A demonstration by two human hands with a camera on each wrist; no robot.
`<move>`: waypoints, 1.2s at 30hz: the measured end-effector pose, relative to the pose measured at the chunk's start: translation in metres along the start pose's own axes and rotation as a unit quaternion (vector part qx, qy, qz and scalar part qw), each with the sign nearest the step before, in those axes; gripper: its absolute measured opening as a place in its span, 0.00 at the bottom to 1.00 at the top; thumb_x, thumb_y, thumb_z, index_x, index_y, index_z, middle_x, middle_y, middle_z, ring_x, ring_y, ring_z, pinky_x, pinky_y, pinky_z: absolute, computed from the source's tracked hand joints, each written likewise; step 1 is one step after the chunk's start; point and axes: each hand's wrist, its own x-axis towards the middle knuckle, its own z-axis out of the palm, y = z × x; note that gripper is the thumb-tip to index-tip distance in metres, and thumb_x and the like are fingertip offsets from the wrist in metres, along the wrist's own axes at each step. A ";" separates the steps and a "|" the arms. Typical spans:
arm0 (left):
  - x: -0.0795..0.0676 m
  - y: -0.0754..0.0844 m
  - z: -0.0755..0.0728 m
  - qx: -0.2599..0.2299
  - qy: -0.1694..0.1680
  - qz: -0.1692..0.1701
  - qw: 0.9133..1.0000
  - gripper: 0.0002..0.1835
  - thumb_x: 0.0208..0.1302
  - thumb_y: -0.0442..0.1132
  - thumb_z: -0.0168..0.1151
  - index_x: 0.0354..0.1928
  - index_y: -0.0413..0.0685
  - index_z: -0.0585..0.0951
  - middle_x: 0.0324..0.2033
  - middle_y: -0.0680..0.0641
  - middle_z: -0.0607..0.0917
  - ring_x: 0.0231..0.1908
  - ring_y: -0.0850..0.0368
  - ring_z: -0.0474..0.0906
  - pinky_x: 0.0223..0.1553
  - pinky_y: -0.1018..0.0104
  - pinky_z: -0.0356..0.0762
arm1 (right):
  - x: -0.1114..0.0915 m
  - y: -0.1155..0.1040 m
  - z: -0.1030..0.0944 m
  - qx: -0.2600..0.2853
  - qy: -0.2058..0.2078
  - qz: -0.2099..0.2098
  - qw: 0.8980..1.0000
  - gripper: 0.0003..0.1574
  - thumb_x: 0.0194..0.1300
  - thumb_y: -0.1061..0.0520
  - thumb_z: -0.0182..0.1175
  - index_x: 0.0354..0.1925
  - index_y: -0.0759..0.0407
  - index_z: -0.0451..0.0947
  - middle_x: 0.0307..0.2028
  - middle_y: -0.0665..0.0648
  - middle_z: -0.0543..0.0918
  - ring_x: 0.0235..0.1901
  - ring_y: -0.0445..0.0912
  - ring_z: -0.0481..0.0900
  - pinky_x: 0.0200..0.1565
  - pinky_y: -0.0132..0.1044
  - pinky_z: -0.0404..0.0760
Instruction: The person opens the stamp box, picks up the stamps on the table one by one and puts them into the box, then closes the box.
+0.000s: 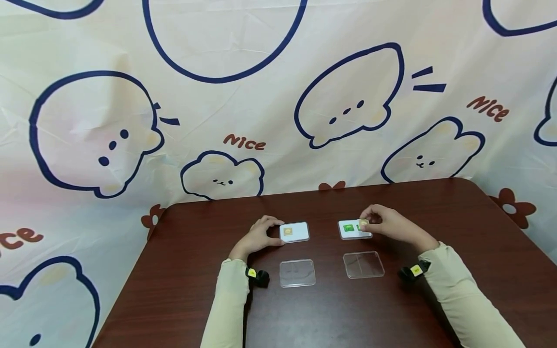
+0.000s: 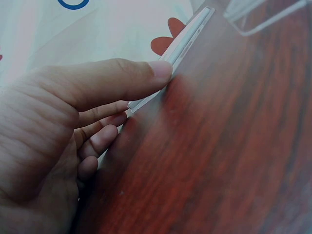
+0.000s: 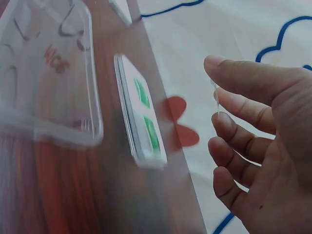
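My left hand [image 1: 257, 236] grips the left edge of a shallow white-bottomed plastic case [image 1: 299, 232] between thumb and fingers. One small yellowish square [image 1: 288, 232] lies at the left of that case. My right hand [image 1: 389, 224] is over the right end of a second white case [image 1: 349, 235] holding two green squares [image 1: 348, 227]. In the right wrist view its thumb and fingertips pinch a thin, clear small square [image 3: 217, 100], seen edge-on and apart from the case. The head view shows this square as yellowish, partly hidden by the fingers.
Two clear plastic lids, a left one [image 1: 298, 273] and a right one [image 1: 363, 265], lie on the dark wooden table [image 1: 322, 319] nearer to me than the cases. Behind the table's far edge hangs a printed cloth [image 1: 278, 106].
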 end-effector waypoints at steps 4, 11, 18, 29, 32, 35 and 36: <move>0.001 -0.001 0.001 0.005 0.000 -0.005 1.000 0.30 0.54 0.45 0.73 0.61 0.56 0.77 0.63 0.50 0.69 0.62 0.48 0.64 0.63 0.45 0.62 | 0.011 -0.010 0.010 0.005 -0.008 -0.017 1.000 0.21 0.62 0.46 0.65 0.45 0.58 0.75 0.41 0.56 0.77 0.41 0.47 0.70 0.42 0.38 0.72; 0.002 0.005 -0.001 0.004 0.003 -0.004 1.000 0.30 0.54 0.45 0.73 0.61 0.56 0.76 0.63 0.49 0.69 0.63 0.47 0.64 0.63 0.45 0.61 | 0.026 -0.029 0.027 0.002 -0.012 -0.043 0.999 0.18 0.61 0.49 0.66 0.45 0.57 0.76 0.42 0.56 0.78 0.42 0.48 0.72 0.44 0.39 0.74; 0.001 0.004 -0.001 0.006 0.003 -0.008 1.000 0.31 0.54 0.46 0.73 0.61 0.56 0.76 0.63 0.49 0.69 0.63 0.48 0.64 0.63 0.45 0.61 | 0.045 -0.051 0.052 -0.004 -0.020 -0.064 0.998 0.15 0.60 0.53 0.67 0.43 0.58 0.76 0.38 0.55 0.78 0.34 0.44 0.73 0.37 0.36 0.75; 0.002 0.002 0.001 -0.003 0.004 -0.013 1.000 0.30 0.54 0.44 0.73 0.61 0.55 0.77 0.63 0.49 0.69 0.62 0.47 0.63 0.63 0.46 0.61 | 0.064 -0.077 0.078 -0.033 -0.028 -0.077 0.996 0.14 0.60 0.53 0.68 0.42 0.57 0.79 0.38 0.53 0.80 0.35 0.44 0.73 0.40 0.39 0.74; 0.002 0.002 0.001 -0.004 0.005 -0.014 1.000 0.30 0.53 0.44 0.73 0.60 0.55 0.77 0.62 0.49 0.69 0.62 0.48 0.63 0.63 0.46 0.61 | 0.069 -0.080 0.082 -0.030 -0.032 -0.071 0.997 0.14 0.60 0.53 0.68 0.42 0.58 0.80 0.38 0.54 0.81 0.36 0.44 0.74 0.42 0.40 0.74; 0.002 0.002 0.000 -0.006 0.004 -0.014 1.000 0.30 0.53 0.44 0.73 0.60 0.55 0.77 0.62 0.49 0.69 0.61 0.48 0.63 0.63 0.46 0.61 | 0.072 -0.081 0.086 -0.031 -0.035 -0.066 0.997 0.14 0.60 0.53 0.68 0.43 0.58 0.80 0.40 0.54 0.81 0.38 0.45 0.75 0.44 0.41 0.76; 0.002 0.002 0.001 -0.006 0.004 -0.014 1.000 0.30 0.53 0.44 0.73 0.60 0.55 0.77 0.62 0.49 0.69 0.61 0.48 0.63 0.63 0.47 0.61 | 0.074 -0.081 0.087 -0.033 -0.034 -0.066 0.997 0.14 0.60 0.54 0.68 0.43 0.58 0.80 0.40 0.55 0.81 0.39 0.45 0.76 0.44 0.41 0.76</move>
